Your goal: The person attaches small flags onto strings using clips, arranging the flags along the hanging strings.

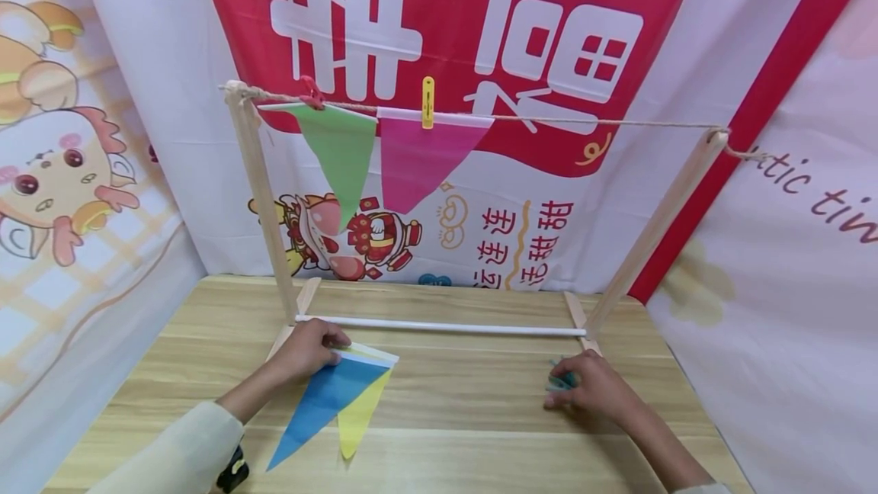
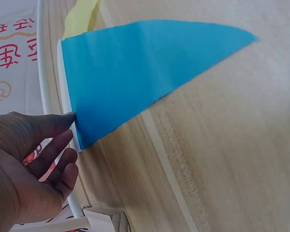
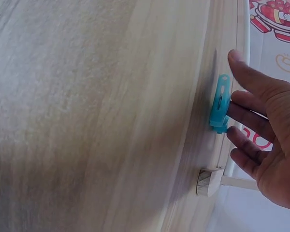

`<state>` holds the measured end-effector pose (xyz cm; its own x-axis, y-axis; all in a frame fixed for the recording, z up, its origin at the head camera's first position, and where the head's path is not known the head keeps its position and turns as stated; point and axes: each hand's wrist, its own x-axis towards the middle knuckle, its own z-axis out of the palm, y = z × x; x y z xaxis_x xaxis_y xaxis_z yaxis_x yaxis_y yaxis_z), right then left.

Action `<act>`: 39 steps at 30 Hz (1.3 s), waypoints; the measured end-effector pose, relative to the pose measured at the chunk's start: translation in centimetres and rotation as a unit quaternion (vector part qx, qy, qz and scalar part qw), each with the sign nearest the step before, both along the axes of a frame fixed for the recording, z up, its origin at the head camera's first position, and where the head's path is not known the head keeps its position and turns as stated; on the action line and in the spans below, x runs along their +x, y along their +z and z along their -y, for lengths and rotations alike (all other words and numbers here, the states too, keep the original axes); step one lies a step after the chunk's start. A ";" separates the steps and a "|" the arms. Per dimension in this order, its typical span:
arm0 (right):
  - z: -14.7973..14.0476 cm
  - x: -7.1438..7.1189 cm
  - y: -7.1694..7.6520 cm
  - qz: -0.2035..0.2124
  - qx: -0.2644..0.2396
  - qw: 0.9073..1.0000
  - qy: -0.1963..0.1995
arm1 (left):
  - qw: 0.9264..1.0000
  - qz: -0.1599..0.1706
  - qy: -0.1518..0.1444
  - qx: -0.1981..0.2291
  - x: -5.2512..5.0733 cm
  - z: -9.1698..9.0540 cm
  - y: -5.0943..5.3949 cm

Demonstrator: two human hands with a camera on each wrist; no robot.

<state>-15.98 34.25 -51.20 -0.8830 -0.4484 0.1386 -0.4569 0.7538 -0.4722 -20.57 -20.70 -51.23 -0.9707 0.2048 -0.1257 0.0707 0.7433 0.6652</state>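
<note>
Wood-grain table [image 1: 466, 402] before a red-and-white printed cloth [image 1: 459, 36], with a rope [image 1: 617, 123] strung between wooden posts [image 1: 262, 204].
At lower left, the left hand [image 1: 305, 353] pinches the white edge of a blue pennant [image 1: 329, 395], a yellow pennant [image 1: 366, 410] partly beneath it; above, left of centre, a green pennant [image 1: 343, 151] hangs by a red clip [image 1: 312, 92], then a pink pennant [image 1: 425, 155] by a yellow clip [image 1: 428, 101]; at lower right, the right hand [image 1: 597, 383] is loosely open, fingers at a teal clip [image 3: 220, 104], thumb apart.
</note>
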 end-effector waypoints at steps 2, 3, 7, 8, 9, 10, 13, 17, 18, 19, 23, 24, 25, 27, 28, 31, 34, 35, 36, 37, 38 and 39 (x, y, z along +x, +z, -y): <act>-0.1 0.0 -0.1 -0.002 0.014 1.000 -0.005 | 1.000 -0.003 -0.006 -0.004 0.0 0.0 0.0; -0.1 0.0 -0.2 -0.002 0.021 1.000 -0.009 | 1.000 -0.003 -0.006 -0.005 0.1 0.0 0.0; 0.0 0.1 -0.5 0.006 0.041 0.999 -0.028 | 1.000 -0.012 -0.012 -0.013 0.2 -0.1 0.1; 0.0 0.1 -0.6 0.005 0.045 0.998 -0.032 | 1.000 -0.014 -0.012 -0.014 0.2 -0.1 0.2; 0.1 0.1 -0.7 0.003 0.047 0.998 -0.036 | 1.000 -0.017 -0.014 -0.015 0.2 -0.1 0.2; 0.1 0.1 -0.8 0.001 0.050 0.998 -0.041 | 1.000 -0.018 -0.014 -0.017 0.2 0.0 0.2; 0.4 0.3 -1.0 -0.006 0.055 0.997 -0.057 | 1.000 -0.011 -0.012 -0.014 0.4 0.0 0.3; 0.9 0.5 -1.0 -0.007 0.056 0.995 -0.079 | 1.000 0.000 -0.008 -0.014 0.5 0.1 0.2; 1.0 0.5 -1.0 -0.009 0.055 0.995 -0.082 | 1.000 0.000 -0.008 -0.016 0.5 0.2 0.2; 1.0 0.6 -1.0 -0.010 0.055 0.995 -0.085 | 1.000 -0.002 -0.010 -0.020 0.5 0.2 0.2; 1.2 0.6 -1.0 -0.018 0.053 0.994 -0.091 | 0.999 0.005 -0.006 -0.031 0.3 0.4 0.2; 1.2 0.6 -1.0 -0.018 0.054 0.994 -0.091 | 0.999 0.007 -0.007 -0.034 0.3 0.4 0.3; 1.3 0.6 -1.1 -0.018 0.054 0.994 -0.091 | 0.999 0.008 -0.008 -0.036 0.2 0.4 0.3; 1.3 0.5 -1.1 -0.016 0.053 0.994 -0.091 | 0.999 0.002 -0.017 -0.039 0.1 0.4 0.5; 1.4 0.5 -1.1 -0.014 0.053 0.994 -0.090 | 0.999 -0.003 -0.023 -0.040 0.1 0.4 0.7; 1.4 0.4 -1.0 -0.007 0.050 0.995 -0.089 | 0.998 -0.015 -0.041 -0.035 0.0 0.4 1.1; 1.5 0.3 -0.9 -0.004 0.043 0.995 -0.089 | 0.998 -0.015 -0.052 -0.020 0.1 0.5 1.7; 1.5 0.3 -0.8 -0.005 0.039 0.995 -0.087 | 0.998 -0.015 -0.056 -0.015 0.1 0.5 1.8; 1.5 0.2 -0.7 -0.007 0.034 0.996 -0.083 | 0.998 -0.013 -0.058 -0.011 0.1 0.5 2.0; 1.5 0.1 -0.6 -0.010 0.028 0.996 -0.081 | 0.998 -0.011 -0.058 -0.006 0.1 0.6 2.1; 1.5 0.1 -0.5 -0.012 0.020 0.997 -0.078 | 0.998 -0.007 -0.057 0.000 0.1 0.7 2.3; 1.5 0.0 -0.4 -0.014 0.013 0.997 -0.076 | 0.998 -0.006 -0.057 0.004 0.0 0.7 2.3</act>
